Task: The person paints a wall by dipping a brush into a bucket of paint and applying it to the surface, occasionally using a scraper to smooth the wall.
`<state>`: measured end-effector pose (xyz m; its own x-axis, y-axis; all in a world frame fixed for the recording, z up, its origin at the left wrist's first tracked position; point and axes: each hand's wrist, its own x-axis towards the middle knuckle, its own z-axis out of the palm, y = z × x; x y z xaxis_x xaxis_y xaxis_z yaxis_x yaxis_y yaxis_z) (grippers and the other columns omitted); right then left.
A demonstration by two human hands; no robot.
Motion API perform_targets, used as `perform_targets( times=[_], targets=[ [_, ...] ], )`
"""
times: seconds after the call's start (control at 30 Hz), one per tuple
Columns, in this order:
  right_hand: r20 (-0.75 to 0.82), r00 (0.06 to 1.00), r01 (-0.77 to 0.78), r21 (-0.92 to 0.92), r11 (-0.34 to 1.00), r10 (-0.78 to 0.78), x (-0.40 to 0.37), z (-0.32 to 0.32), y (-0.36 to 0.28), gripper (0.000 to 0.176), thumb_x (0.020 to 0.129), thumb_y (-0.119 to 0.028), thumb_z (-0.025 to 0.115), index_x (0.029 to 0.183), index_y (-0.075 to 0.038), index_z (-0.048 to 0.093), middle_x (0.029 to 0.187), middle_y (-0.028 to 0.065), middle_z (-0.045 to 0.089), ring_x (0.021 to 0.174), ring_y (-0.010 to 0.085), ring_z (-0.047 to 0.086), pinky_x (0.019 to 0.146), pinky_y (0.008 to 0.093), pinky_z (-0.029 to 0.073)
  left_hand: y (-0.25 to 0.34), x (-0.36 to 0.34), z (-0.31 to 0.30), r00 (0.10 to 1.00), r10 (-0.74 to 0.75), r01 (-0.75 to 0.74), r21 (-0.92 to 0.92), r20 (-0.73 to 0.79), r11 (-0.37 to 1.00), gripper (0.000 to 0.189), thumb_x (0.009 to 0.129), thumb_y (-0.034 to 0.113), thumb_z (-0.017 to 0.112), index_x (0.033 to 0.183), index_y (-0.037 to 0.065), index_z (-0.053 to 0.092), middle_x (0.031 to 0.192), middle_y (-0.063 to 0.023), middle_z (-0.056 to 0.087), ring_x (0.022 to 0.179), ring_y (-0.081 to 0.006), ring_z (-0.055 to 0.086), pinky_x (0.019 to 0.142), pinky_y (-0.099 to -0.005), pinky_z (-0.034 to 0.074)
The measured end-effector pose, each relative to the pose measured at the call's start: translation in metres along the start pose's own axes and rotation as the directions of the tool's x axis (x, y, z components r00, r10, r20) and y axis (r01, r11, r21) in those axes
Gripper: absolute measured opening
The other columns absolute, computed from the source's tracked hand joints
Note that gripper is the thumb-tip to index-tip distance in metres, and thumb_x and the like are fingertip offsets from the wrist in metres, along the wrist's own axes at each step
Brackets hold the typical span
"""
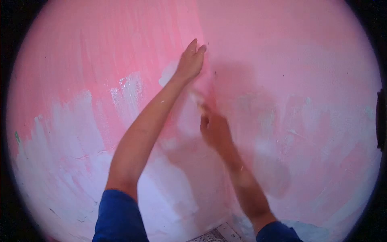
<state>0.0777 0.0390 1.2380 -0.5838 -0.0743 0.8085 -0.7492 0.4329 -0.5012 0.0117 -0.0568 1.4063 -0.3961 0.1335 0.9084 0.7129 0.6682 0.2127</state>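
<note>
My left hand [191,61] is raised close to the pink wall [133,36] near the corner, with its fingers extended and a gap between two of them. Below it and to the right, my right hand [217,128] is closed around a small paintbrush [196,97]. The brush's pale head is blurred and points up and left toward the wall, under my left wrist. A whitish paint patch [167,74] shows on the wall just left of my left wrist. White specks dot both forearms.
Wet, glossy white strokes [128,90] mark the left wall, above a broad whitish coat [72,133]. Uneven pale paint covers the right wall [306,121], where my shadow falls. A printed sheet or patterned surface [219,234] lies at the corner's bottom.
</note>
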Motion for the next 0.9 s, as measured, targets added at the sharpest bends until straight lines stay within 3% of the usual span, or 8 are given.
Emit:
perform_targets(
  times=[0.07, 0.23, 0.3, 0.57, 0.63, 0.73, 0.83, 0.9],
  targets=[
    [0.087, 0.996, -0.044, 0.083, 0.996, 0.037, -0.058, 0.025, 0.028, 0.04, 0.085, -0.013, 0.046, 0.124, -0.001, 0.047, 0.091, 0.0254, 0.059, 0.084, 0.0387, 0.058, 0.077, 0.0442, 0.046, -0.002, 0.013, 0.034, 0.982, -0.01, -0.008, -0.093, -0.19, 0.996, 0.063, 0.092, 0.041, 0.03, 0.137, -0.002, 0.02, 0.139, -0.0281, 0.022, 0.133, -0.0339, 0.02, 0.108, -0.0365, 0.018],
    [0.214, 0.955, -0.254, 0.226, 0.94, 0.206, -0.184, 0.006, 0.067, 0.039, 0.088, -0.018, 0.047, 0.124, -0.002, 0.048, 0.108, 0.0235, 0.057, 0.089, 0.0332, 0.061, 0.08, 0.0355, 0.047, 0.036, -0.056, 0.064, 0.888, -0.113, 0.143, -0.033, 0.445, 0.989, 0.068, 0.094, 0.046, 0.015, 0.138, -0.005, 0.003, 0.144, -0.0267, 0.0, 0.134, -0.0374, 0.002, 0.11, -0.0426, 0.009],
    [0.277, 0.923, -0.327, 0.205, 0.923, 0.265, -0.218, -0.011, 0.073, 0.038, 0.088, -0.019, 0.048, 0.124, -0.005, 0.049, 0.105, 0.0233, 0.058, 0.084, 0.031, 0.063, 0.077, 0.0328, 0.048, 0.047, -0.077, 0.029, 0.679, -0.375, 0.527, -0.062, 0.631, 0.848, 0.072, 0.093, 0.052, 0.011, 0.139, -0.002, 0.004, 0.144, -0.0271, 0.002, 0.135, -0.0365, 0.003, 0.11, -0.0425, 0.01],
    [0.372, 0.771, -0.607, 0.187, 0.772, 0.516, -0.286, -0.032, 0.071, 0.035, 0.089, -0.019, 0.049, 0.122, -0.008, 0.052, 0.115, 0.0157, 0.057, 0.099, 0.0209, 0.059, 0.084, 0.0299, 0.045, 0.027, -0.045, 0.059, 0.856, -0.346, 0.479, -0.337, 0.384, 0.81, 0.076, 0.089, 0.061, 0.017, 0.141, 0.006, 0.013, 0.145, -0.0215, 0.012, 0.135, -0.0271, 0.013, 0.108, -0.04, 0.016],
    [0.347, 0.792, -0.578, 0.16, 0.8, 0.503, -0.293, -0.032, 0.066, 0.035, 0.088, -0.02, 0.049, 0.122, -0.011, 0.052, 0.113, 0.018, 0.058, 0.098, 0.025, 0.06, 0.084, 0.0317, 0.046, 0.062, -0.042, 0.013, 0.799, -0.306, 0.597, -0.623, 0.517, 0.506, 0.083, 0.087, 0.063, 0.026, 0.141, 0.005, 0.001, 0.148, -0.0162, -0.001, 0.136, -0.026, 0.003, 0.108, -0.0378, 0.014],
    [0.349, 0.775, -0.603, 0.161, 0.781, 0.527, -0.293, -0.029, 0.068, 0.035, 0.088, -0.02, 0.05, 0.12, -0.007, 0.053, 0.114, 0.0148, 0.059, 0.097, 0.0163, 0.059, 0.082, 0.0281, 0.045, 0.006, 0.014, 0.052, 0.995, -0.095, 0.078, -0.656, 0.009, 0.75, 0.085, 0.086, 0.066, 0.027, 0.141, 0.006, 0.003, 0.147, -0.0172, 0.004, 0.136, -0.0269, 0.008, 0.109, -0.0377, 0.012],
    [0.326, 0.807, -0.574, 0.238, 0.783, 0.492, -0.287, -0.021, 0.061, 0.036, 0.087, -0.023, 0.05, 0.12, -0.009, 0.054, 0.111, 0.0156, 0.06, 0.094, 0.0165, 0.06, 0.081, 0.028, 0.045, 0.025, 0.032, 0.08, 0.993, -0.036, 0.01, -0.22, -0.113, 0.975, 0.088, 0.086, 0.065, 0.021, 0.137, -0.007, 0.012, 0.142, -0.0269, 0.014, 0.135, -0.0314, 0.014, 0.109, -0.0408, 0.014],
    [0.435, 0.701, -0.667, 0.119, 0.735, 0.565, -0.271, -0.035, 0.041, 0.036, 0.087, -0.023, 0.051, 0.12, -0.009, 0.054, 0.109, 0.0144, 0.061, 0.091, 0.0152, 0.06, 0.079, 0.0277, 0.045, 0.059, 0.013, 0.051, 0.963, -0.193, 0.247, -0.334, 0.187, 0.909, 0.087, 0.087, 0.063, 0.021, 0.137, -0.007, 0.01, 0.136, -0.0299, 0.027, 0.13, -0.0349, 0.025, 0.106, -0.0433, 0.022]
  ],
)
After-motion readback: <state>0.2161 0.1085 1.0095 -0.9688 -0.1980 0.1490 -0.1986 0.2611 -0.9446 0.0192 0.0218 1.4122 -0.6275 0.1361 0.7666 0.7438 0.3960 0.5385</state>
